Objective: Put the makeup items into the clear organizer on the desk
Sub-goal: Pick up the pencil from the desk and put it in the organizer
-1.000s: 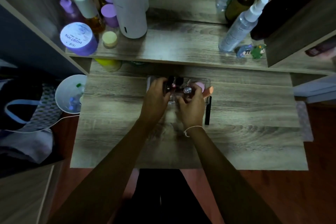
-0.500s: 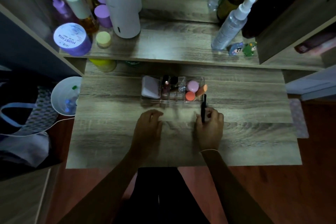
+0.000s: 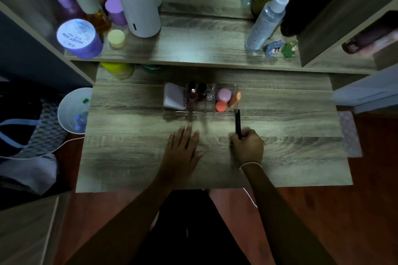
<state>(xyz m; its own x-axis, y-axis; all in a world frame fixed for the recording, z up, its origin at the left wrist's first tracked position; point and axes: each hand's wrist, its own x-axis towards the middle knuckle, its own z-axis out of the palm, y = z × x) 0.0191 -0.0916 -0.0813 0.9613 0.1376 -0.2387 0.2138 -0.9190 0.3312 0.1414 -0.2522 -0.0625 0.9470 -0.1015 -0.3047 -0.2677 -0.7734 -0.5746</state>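
One clear organizer stands at the centre of the bench, holding a pale compact, dark bottles, a pink sponge and an orange sponge. At its 5 o'clock, a black pencil stands near upright, its tip just beside the organizer's corner. The right hand is curled closed around the pencil's lower end, forearm running back toward 5 o'clock. The left hand lies flat, fingers spread, palm down on the bench at the organizer's 6 o'clock, holding nothing.
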